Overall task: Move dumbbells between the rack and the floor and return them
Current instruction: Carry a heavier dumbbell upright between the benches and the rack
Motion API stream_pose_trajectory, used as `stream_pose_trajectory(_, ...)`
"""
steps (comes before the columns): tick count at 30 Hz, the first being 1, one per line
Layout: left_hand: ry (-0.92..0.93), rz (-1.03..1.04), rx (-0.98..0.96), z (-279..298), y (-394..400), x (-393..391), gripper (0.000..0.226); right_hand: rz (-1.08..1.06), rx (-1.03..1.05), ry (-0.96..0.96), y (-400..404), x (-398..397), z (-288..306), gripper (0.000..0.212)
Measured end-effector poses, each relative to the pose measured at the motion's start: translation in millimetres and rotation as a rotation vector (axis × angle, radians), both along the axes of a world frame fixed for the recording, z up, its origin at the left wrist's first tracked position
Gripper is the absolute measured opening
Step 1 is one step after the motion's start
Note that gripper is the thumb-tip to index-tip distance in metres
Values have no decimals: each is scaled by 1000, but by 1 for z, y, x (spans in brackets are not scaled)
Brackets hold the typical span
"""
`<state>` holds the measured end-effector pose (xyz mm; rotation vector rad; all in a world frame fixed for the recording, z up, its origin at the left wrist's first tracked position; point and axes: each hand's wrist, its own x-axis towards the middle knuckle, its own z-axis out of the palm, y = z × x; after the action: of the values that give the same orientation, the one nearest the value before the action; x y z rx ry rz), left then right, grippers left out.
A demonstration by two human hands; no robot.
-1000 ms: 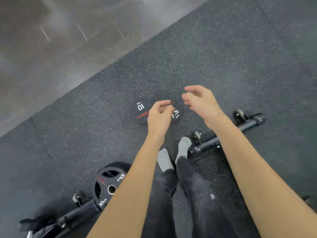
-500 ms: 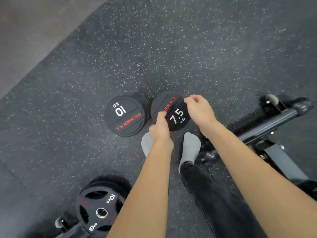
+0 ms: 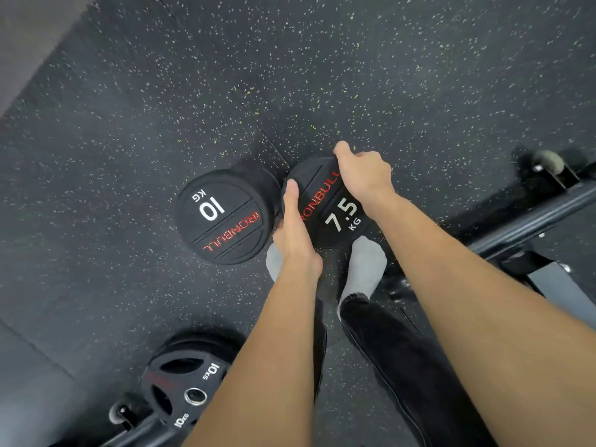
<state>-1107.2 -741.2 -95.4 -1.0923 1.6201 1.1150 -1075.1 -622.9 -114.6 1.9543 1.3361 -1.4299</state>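
1. Both hands have closed in: left hand [image 3: 295,232] and right hand [image 3: 364,175] now clasp the 7.5 kg dumbbell [image 3: 335,217].
2. It stands on end on the floor [image 3: 129,140], probably about to be lifted.

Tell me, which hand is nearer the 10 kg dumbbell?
Left. The left hand grips the 7.5 kg dumbbell on the edge facing the 10 kg dumbbell; the right hand grips its far top edge.
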Motion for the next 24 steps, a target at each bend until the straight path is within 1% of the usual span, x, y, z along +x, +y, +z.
stream_pose_trajectory(2, -53, -119, 47, 3, -4, -10, 71, -23, -42, 17, 4, 4, 2, 47)
stream_pose_trajectory(3, -88, -193, 86, 4, -5, -15, 74, -43, -58, 18, 5, 6, 4, 51)
stream_pose_trajectory(4, -118, -263, 124, 4, -6, -20, 71, -64, -72, 13, 5, 10, 7, 55)
stream_pose_trajectory(7, -178, -404, 186, 12, -9, -29, 51, -128, -85, -21, 0, 25, 21, 63)
stream_pose_trajectory(8, -189, -448, 190, 17, -8, -30, 50, -147, -88, -33, -2, 32, 26, 64)
stream_pose_trajectory(10, -200, -538, 180, 28, -6, -30, 58, -190, -98, -52, -6, 45, 41, 64)
stream_pose_trajectory(13, -223, -652, 167, 52, 0, -26, 85, -263, -112, -81, -11, 61, 69, 64)
stream_pose_trajectory(14, -233, -687, 165, 62, 2, -25, 90, -288, -116, -86, -12, 65, 81, 65)
stream_pose_trajectory(17, -235, -794, 179, 94, 8, -20, 88, -396, -118, -70, -18, 77, 118, 72)
stream_pose_trajectory(20, -213, -925, 200, 129, 7, -15, 75, -511, -120, -27, -31, 93, 153, 82)
stream_pose_trajectory(24, -158, -1102, 218, 178, 6, -12, 80, -642, -116, 34, -51, 108, 208, 74)
